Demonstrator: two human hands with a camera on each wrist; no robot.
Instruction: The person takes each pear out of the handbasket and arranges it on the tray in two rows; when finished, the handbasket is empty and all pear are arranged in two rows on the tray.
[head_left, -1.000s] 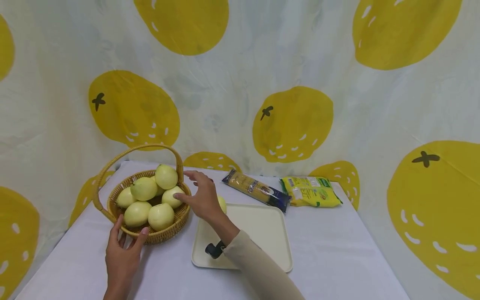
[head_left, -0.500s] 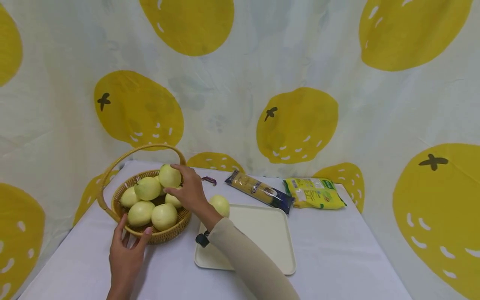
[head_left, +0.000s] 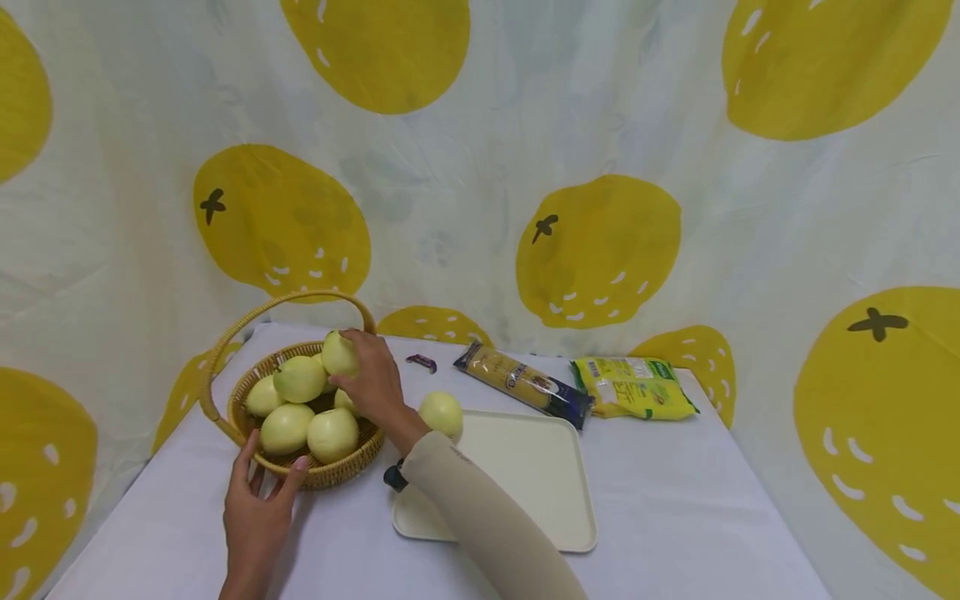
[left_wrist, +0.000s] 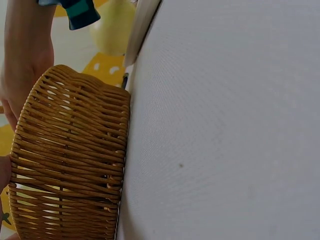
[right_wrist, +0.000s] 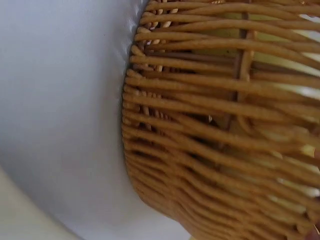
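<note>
A round wicker basket (head_left: 330, 477) with a tall hoop handle holds several pale yellow-green pears (head_left: 286, 427). On its right side my right hand (head_left: 372, 379) grips the top pear (head_left: 339, 353), with thumb and index finger showing on its near face; the other fingers are hidden. My left hand (head_left: 258, 517) touches the near-left rim with spread thumb and fingers. The left wrist view shows the basket wall (left_wrist: 70, 155) close up, with fingertips at its rim. In the right wrist view the woven wall (right_wrist: 225, 110) fills the right side, and pears show through gaps.
Right of the basket lies a cream tray (head_left: 525, 467), with one pear (head_left: 441, 414) at its far left corner. Behind are a small purple wrapped packet (head_left: 422, 362), a long pasta packet (head_left: 525, 383) and a yellow packet (head_left: 636, 388). A patterned curtain (head_left: 450, 250) backs the table.
My right hand has moved left from the basket's right rim onto the top pear and taken hold of it. The left hand stays at the rim. The head view has shifted slightly.
</note>
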